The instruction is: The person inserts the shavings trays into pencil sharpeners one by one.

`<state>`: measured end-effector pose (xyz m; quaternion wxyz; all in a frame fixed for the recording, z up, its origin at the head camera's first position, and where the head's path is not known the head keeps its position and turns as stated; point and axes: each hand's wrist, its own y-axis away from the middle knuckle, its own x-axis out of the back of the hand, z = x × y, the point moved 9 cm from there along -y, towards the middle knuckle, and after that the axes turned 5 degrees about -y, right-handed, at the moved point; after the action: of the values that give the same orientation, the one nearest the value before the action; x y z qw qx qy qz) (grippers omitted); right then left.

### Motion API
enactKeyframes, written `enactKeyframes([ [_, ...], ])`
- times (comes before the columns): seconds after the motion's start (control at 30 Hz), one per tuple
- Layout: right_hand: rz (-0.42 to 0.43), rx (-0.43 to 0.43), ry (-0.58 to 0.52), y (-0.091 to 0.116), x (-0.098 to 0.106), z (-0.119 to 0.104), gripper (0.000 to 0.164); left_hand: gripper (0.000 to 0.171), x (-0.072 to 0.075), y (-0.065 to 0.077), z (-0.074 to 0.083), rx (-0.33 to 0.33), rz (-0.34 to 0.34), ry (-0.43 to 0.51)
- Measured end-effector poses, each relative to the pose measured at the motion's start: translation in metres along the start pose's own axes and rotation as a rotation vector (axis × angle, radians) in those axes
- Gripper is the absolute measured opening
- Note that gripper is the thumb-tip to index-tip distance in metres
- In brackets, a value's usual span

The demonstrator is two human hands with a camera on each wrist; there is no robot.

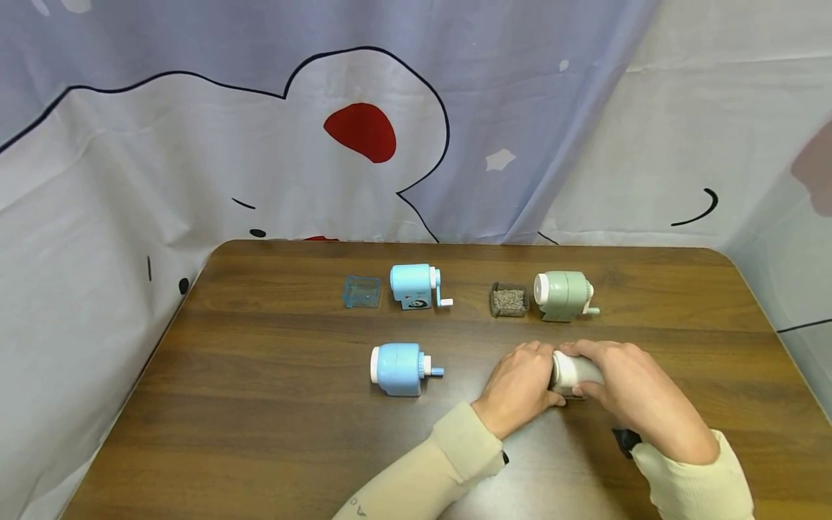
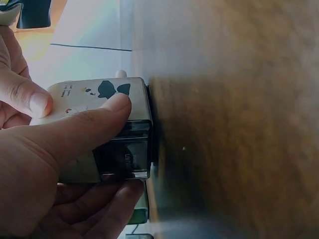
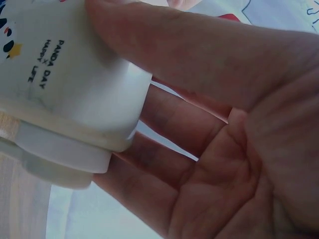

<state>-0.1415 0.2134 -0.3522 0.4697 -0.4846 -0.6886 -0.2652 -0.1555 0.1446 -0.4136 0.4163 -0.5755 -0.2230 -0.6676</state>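
Observation:
At the right of the table, both hands are on a cream-white crank pencil sharpener (image 1: 578, 371) with panda prints. My left hand (image 1: 522, 380) pinches its lower end between thumb and fingers, around the dark see-through shavings drawer (image 2: 124, 155), which sits in the body in the left wrist view. From the other side, my right hand (image 1: 625, 377) grips the body with its thumb on the printed face. The right wrist view shows the lettering on the sharpener (image 3: 79, 84) and the crank hub (image 3: 60, 157) below. The base stands on or just above the wood; I cannot tell which.
Behind the hands stands a green sharpener (image 1: 564, 295) beside a drawer full of shavings (image 1: 510, 300). Farther left are a light-blue sharpener (image 1: 412, 284) and a see-through blue drawer (image 1: 362, 292). A blue sharpener (image 1: 399, 370) lies nearer, left of my left hand.

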Motion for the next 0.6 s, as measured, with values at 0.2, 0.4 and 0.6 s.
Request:
enactKeyframes([
  [0.2,-0.008,-0.005,-0.008,0.0,0.0,0.001,0.045,0.06,-0.001,0.0,0.0,-0.014,-0.004,0.0],
  [0.4,-0.002,0.001,-0.01,0.001,0.0,0.001,0.048,0.069,0.0,0.002,-0.001,-0.022,-0.016,0.012],
  [0.6,-0.02,0.011,-0.039,0.003,-0.002,-0.001,0.071,0.085,0.021,0.009,-0.004,0.017,0.027,0.015],
])
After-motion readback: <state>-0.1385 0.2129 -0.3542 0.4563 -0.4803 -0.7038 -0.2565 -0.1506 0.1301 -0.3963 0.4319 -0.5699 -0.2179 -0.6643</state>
